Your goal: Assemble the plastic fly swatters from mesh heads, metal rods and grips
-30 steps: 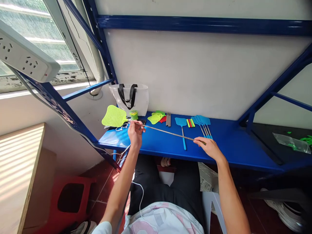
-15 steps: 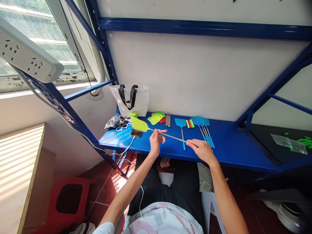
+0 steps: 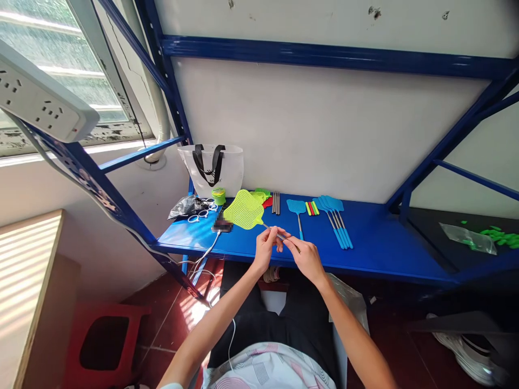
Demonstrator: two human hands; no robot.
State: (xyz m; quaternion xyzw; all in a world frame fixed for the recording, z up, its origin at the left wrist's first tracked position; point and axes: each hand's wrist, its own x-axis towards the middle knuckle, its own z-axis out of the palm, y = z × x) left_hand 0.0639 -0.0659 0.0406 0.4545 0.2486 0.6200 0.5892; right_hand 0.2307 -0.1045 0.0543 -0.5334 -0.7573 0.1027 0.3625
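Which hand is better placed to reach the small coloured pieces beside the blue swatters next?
Probably the right hand: both hands hold the metal rod, but the right is nearer the coloured pieces; the left hand sits closer to the lime swatter head.

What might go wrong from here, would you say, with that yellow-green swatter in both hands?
Swung left, the yellow-green swatter might knock the green tub nearby. The left hand could catch the white cable hanging off the blue table. With the right hand so close on the thin rod, a pinch is possible.
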